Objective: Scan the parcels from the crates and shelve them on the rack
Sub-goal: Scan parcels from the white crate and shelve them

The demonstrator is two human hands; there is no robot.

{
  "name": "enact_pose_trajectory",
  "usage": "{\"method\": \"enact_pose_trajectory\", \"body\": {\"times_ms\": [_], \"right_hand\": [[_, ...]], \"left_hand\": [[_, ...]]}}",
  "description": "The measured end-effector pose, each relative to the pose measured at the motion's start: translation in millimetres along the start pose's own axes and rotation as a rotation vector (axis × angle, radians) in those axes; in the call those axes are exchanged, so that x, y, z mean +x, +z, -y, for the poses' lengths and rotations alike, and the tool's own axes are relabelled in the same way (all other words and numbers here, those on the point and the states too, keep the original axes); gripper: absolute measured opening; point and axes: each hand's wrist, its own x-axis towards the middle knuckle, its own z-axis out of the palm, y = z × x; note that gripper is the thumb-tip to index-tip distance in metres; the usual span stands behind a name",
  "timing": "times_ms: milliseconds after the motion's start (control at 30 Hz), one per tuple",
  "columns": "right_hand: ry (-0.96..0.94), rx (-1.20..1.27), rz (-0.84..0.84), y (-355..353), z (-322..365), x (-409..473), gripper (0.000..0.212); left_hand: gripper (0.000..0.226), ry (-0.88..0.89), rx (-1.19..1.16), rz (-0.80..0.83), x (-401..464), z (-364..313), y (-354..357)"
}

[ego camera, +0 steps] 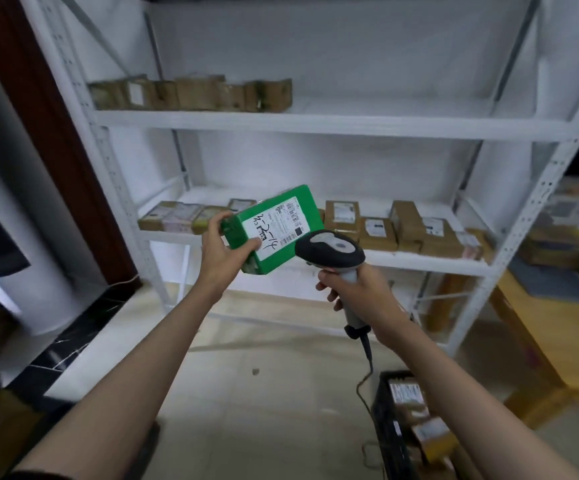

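Forearms of ours reach up from the bottom edge, and low at our right a black crate (386, 424) sits on the floor with brown parcels (430, 434) inside it. Above that, our right hand (354, 289) wraps its fingers round the grey handle of the scanner (329, 251), whose dark head tips toward the left, with its cable (367, 355) trailing down to the crate side. Just beside the scanner head, our left hand (224, 249) grips the green box (277, 226) by its near left end, thumb on top by the white label (276, 225), fingers curled over the far edge; we hold the box tilted, label facing up at us, in the air in front of the rack (315, 124). Behind the box, the rack's lower shelf carries a row of brown boxes (378, 230) spread from left to right. Higher and farther, the upper shelf bears a shorter row of cartons (191, 93) pushed to its left end. At far right, beyond the rack's post, we see a wooden table (537, 327) with more packages, too blurred to tell apart.
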Motion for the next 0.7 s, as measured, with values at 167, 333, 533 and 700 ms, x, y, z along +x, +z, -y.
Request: {"method": "enact_pose_trajectory", "body": {"times_ms": [167,333,533,700], "right_hand": [[-0.049,-0.067,0.034,-3,9,10,0.008],[-0.098,-0.085,0.092,-17,12,24,0.011],[-0.106,-0.102,0.106,-41,10,45,0.008],[-0.154,-0.093,0.108,-65,11,65,0.013]], "left_hand": [[0.071,0.055,-0.005,-0.082,14,-9,-6],[0.070,0.110,0.024,-0.104,25,-14,2],[0.071,0.163,0.067,-0.118,44,-26,18],[0.073,0.190,0.110,-0.146,61,-38,37]]}}
